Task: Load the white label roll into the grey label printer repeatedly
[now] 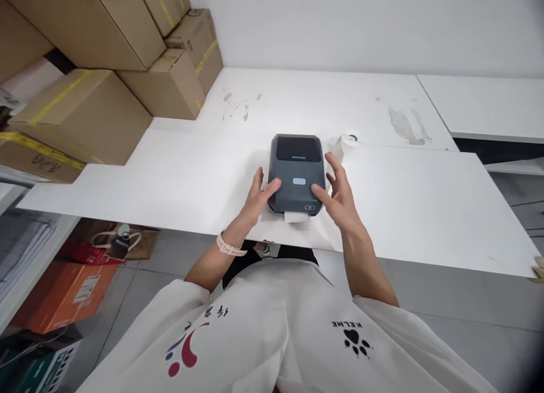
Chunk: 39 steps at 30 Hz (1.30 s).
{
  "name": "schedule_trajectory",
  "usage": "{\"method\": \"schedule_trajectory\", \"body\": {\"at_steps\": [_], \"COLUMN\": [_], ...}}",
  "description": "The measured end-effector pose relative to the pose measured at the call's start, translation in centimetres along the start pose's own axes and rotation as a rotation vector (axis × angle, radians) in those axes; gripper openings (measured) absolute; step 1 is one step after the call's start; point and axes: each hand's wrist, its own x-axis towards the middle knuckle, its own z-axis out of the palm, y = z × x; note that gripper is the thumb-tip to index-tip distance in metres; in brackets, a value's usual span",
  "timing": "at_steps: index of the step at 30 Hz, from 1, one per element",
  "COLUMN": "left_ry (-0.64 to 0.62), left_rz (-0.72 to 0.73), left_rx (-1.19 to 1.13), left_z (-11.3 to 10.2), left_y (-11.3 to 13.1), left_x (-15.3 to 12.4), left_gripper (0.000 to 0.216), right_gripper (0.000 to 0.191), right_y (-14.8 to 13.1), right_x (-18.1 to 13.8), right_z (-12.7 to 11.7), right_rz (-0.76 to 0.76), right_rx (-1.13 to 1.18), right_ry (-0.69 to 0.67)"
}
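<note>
Here's the dark printer (pixel 297 172) near the front edge of the table (pixel 408 206), left hand (pixel 253 202) and right hand (pixel 340 201) flanking it, fingers (pixel 257 178) spread, thumbs (pixel 272 186) over its top, apparently steadying both sides, its paper strip (pixel 296 218) facing forward, presumably for easy reach.

KELME, upside down, with a black paw sign on the white shirt (pixel 306 319); characters on its other side, lettering on the printer (pixel 296 174), handwriting on a lower box (pixel 36 157) and print on the orange carton's label (pixel 86 289) not legible.
</note>
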Motion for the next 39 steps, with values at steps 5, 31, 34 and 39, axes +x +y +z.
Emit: {"method": "schedule_trajectory", "body": {"at_steps": [5,31,34,39], "left_ry": [-0.179,-0.166,-0.140,-0.194], "left_rz": [0.009,-0.314,-0.234,-0.169], "left_rx": [-0.176,-0.391,-0.303,-0.200], "left_z": [1.3,4.5,4.4,4.0], "left_y": [-0.4,-1.0,-1.9,-2.8], "left_x": [0.3,-6.2,-6.2,-5.8], "left_gripper": [0.075,0.040,0.040,0.040], "right_gripper": [0.091,0.110,0.108,0.116], "right_y": [1.6,3.1,2.7,1.3], "right_x": [-0.6,-0.4,0.1,1.8], "right_z": [0.4,1.9,1.9,2.5], "right_rz": [0.299,0.446,0.419,0.364], "right_rx": [0.134,0.394,0.365,0.219], "right_ry": [-0.027,0.013,0.001,0.029]}}
